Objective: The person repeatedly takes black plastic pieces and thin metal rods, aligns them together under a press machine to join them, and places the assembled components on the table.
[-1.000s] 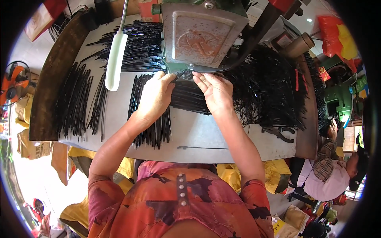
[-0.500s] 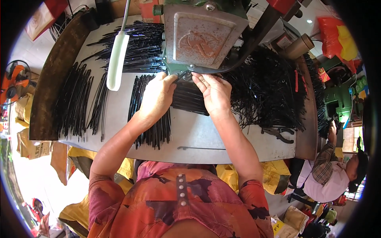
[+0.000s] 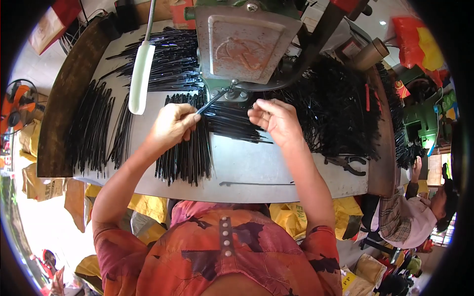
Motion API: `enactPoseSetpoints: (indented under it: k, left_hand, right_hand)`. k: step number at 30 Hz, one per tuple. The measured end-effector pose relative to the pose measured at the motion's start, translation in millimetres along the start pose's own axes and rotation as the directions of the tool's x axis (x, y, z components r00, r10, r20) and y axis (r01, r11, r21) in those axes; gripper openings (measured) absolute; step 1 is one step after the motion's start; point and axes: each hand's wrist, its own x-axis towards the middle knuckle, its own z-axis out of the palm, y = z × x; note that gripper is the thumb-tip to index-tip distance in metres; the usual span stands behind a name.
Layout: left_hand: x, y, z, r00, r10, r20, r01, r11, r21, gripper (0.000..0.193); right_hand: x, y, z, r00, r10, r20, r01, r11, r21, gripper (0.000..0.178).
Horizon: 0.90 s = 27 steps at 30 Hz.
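My left hand (image 3: 172, 124) pinches one end of a thin black metal strip (image 3: 211, 102). The strip slants up to the small work spot (image 3: 232, 92) under the green machine (image 3: 242, 47), where its far end meets the metal fitting. To the right of that fitting, my right hand (image 3: 277, 121) hovers with loosely curled fingers and no visible thing in them. Below the left hand lies a row of black strips (image 3: 183, 160). Another bundle of strips (image 3: 234, 126) lies between the two hands.
A tangled black heap (image 3: 340, 108) covers the table's right side, with pliers (image 3: 348, 164) at its near edge. More strips (image 3: 91, 133) lie at left. A white lamp (image 3: 141, 79) hangs close by. One loose rod (image 3: 256, 184) lies near the front edge. A co-worker (image 3: 412, 212) sits at right.
My left hand has drawn back left and toward me, showing the strip's length. The right hand has moved away from the machine, to the right and toward me.
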Motion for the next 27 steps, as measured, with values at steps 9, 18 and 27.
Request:
enactPoseSetpoints:
  k: [9, 18, 27]
  left_hand:
    - [-18, 5, 40, 0.950, -0.037, 0.311, 0.232, 0.752, -0.618, 0.019]
    - [-14, 4, 32, 0.938, -0.060, 0.341, 0.243, 0.815, -0.526, 0.017]
    - [-11, 9, 52, 0.965, 0.249, -0.080, -0.260, 0.947, -0.189, 0.021]
  right_hand:
    - [-11, 11, 32, 0.933, 0.149, 0.328, -0.066, 0.966, -0.250, 0.012]
    - [-7, 7, 30, 0.913, 0.128, 0.387, -0.088, 0.989, -0.120, 0.014]
    - [16, -1, 5, 0.989, -0.143, 0.035, 0.135, 0.976, 0.171, 0.016]
